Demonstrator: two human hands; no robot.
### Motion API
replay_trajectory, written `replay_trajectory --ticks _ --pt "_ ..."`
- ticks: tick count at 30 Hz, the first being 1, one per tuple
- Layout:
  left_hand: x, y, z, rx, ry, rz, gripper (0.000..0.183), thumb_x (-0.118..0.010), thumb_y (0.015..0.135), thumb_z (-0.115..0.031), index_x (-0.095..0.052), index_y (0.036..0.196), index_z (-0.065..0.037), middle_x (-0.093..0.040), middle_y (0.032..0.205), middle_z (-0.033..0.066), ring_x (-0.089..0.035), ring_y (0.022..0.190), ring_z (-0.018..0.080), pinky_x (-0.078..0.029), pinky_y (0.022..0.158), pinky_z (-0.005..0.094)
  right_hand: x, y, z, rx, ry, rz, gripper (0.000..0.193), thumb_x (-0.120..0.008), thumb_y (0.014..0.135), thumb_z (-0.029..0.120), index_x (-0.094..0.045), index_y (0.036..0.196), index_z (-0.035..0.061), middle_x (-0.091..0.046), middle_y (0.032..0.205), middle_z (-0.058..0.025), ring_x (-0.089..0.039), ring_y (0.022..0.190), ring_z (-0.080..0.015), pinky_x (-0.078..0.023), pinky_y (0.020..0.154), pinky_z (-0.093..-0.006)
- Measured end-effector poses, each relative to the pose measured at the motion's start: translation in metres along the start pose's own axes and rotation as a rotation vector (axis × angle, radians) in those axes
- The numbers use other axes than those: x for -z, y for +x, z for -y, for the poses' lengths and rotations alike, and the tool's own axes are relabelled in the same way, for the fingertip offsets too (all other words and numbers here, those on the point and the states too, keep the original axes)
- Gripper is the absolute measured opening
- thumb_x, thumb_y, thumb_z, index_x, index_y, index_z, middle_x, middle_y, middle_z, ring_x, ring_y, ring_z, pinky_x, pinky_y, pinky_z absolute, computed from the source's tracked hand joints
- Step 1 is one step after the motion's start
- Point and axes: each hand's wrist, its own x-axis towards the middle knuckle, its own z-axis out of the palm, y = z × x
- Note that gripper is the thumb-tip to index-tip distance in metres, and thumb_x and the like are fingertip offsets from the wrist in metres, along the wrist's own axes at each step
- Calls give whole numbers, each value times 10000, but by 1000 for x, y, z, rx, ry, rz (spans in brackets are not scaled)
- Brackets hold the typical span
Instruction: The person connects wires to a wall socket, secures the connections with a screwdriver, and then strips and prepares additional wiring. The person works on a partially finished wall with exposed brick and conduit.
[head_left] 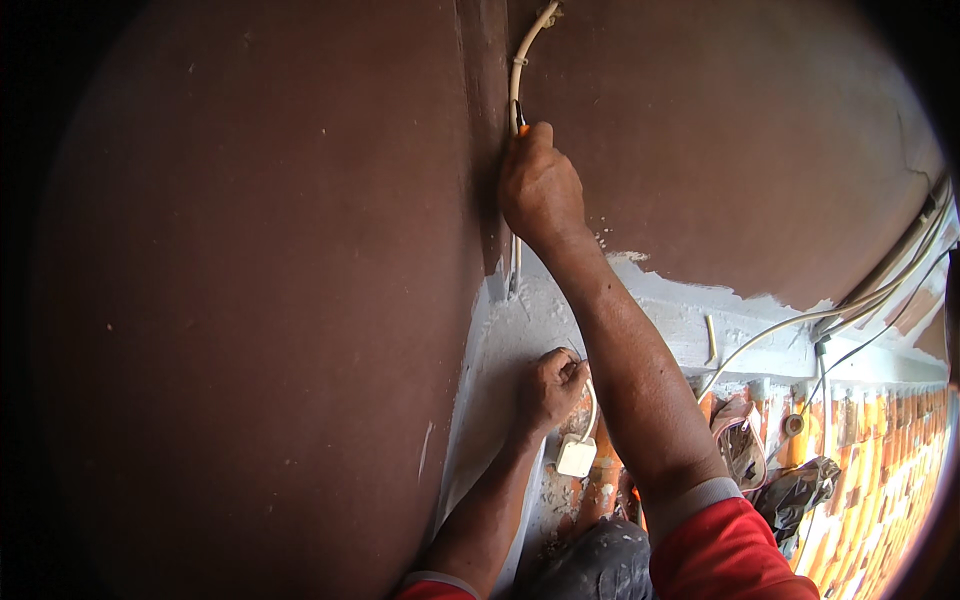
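My right hand [542, 185] is raised and closed round an orange-handled tool [522, 122]. Most of the handle is hidden in my fist, so its kind is unclear; its dark tip touches or lies just beside a cream cable [518, 78] running up the brown wall. Below that hand, a pale cable [517, 262] continues down to the grey ledge. My left hand [553, 388] pinches the thin end of a short white cable [593, 405]. This cable leads down to a small square white box [576, 456] beside the clay tiles.
Orange roof tiles [870, 470] spread to the lower right. Loose cables [780, 328] cross the grey band from a pipe on the right. A clear pouch [738, 440], a roll of tape [793, 424] and a black plastic bag [805, 485] lie on the tiles. The brown wall [260, 300] rises at the left.
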Motion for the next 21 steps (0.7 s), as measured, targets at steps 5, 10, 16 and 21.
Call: replay_trajectory --ticks 5,10,16,21 --pt "0 0 -8 36 42 14 198 -772 1022 -148 -675 939 3 -708 793 149 -739 727 187 -566 681 365 -1 1 -5 -7 -8 -1 282 -452 1143 270 -506 1163 -6 -761 1024 -364 -733 1030 -581 -546 950 -659" --pt "-2 0 -1 -21 -14 -25 191 -775 1017 -140 -678 947 8 -719 794 134 -732 730 163 -566 685 354 -2 0 -1 3 11 0 254 -455 1134 243 -501 1154 -6 -760 1036 -368 -734 1035 -579 -550 949 -652" --pt "-5 1 17 -45 -51 -29 179 -774 1020 -138 -688 955 5 -721 797 115 -719 735 151 -561 690 342 -4 -6 -3 -17 -15 46 236 -468 1123 220 -489 1161 -12 -763 1034 -361 -740 1029 -571 -555 945 -648" --pt "-5 0 -10 -60 7 -47 192 -775 1022 -145 -683 945 4 -705 796 112 -705 725 163 -556 686 350 -6 -16 -13 -61 -73 72 229 -458 1125 216 -484 1165 -7 -765 1036 -363 -749 1008 -565 -564 933 -643"
